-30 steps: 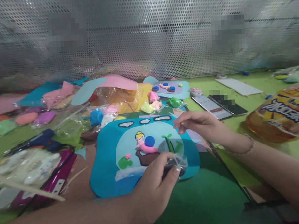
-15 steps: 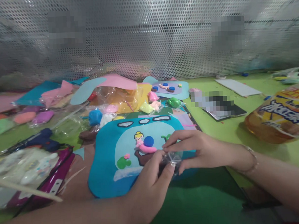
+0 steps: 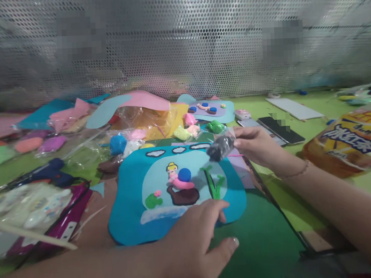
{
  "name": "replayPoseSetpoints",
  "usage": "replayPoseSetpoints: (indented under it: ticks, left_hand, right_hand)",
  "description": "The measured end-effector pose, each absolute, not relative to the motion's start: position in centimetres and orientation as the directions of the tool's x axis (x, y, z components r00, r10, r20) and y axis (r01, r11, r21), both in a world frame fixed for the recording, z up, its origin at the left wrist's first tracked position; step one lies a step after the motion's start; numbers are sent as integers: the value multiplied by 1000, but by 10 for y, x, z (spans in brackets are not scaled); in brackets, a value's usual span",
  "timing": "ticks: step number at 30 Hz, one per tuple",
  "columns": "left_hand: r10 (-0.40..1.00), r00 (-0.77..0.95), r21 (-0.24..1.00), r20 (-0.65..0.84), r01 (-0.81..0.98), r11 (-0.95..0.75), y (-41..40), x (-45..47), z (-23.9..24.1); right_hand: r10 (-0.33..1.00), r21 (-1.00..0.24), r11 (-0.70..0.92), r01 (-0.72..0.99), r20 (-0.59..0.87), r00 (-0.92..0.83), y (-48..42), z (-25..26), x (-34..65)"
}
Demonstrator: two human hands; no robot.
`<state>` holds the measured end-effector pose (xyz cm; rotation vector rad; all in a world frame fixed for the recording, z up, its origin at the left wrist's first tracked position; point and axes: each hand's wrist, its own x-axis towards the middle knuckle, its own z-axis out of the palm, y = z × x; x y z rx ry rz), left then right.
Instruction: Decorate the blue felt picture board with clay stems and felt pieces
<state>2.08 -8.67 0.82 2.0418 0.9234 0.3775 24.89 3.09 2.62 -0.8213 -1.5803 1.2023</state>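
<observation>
Dim, soft-focus view, edges warped, glare off perforated metal backdrop.

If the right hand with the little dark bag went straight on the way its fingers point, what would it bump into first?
Probably the blue clay ball, beyond the top edge of the felt picture: the right hand and its bag of dark clay point left. Height unclear; it may pass above.
</observation>
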Motion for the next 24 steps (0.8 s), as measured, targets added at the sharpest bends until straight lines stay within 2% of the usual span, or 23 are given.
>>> replayPoseSetpoints:
  ticks: [2, 4, 6, 8, 10, 12, 14, 16, 20, 24]
  left_hand:
    - [630, 776, 652, 16, 469, -595, -87, 22, 3]
    - [514, 855, 472, 62, 429, -770, -88, 24, -3]
    - [437, 895, 300, 85, 395, -868, -90, 26, -10]
    - [401, 906, 167, 139, 378, -911, -94, 27, -16]
    - [385, 897, 96, 215, 373, -923, -96, 26, -19]
    - [340, 901, 61, 270, 337, -940, -96, 24, -18]
    - [318, 905, 34, 282, 322, -946, -95, 22, -14]
    - [347, 902, 39, 256, 349, -936, -93, 20, -10]
    - [480, 861, 139, 167, 461, -876, -92, 19, -8]
    - [507, 843, 194, 183, 474, -859, -93, 20, -16]
  right_hand:
    - [970, -949, 227, 219, 202, -134, 41, 19, 252]
    - [982, -835, 173, 523, 187, -26, 50, 11, 253]
    - [968, -715, 204, 669, 250, -27, 57, 6, 253]
    - [962, -653, 218, 725, 268, -48, 62, 3, 255]
    - [957, -666, 215, 715, 291, -17, 64, 2, 256]
    - [925, -737, 256, 625, 374, 62, 62, 4, 257]
    - [870, -789, 353, 504, 474, 133, 57, 6, 256]
    - [840, -792, 427, 436, 526, 133, 49, 9, 251]
    - [880, -806, 431, 406, 474, 6, 28, 15, 235]
    - [916, -851, 398, 342, 385, -110, 18, 17, 225]
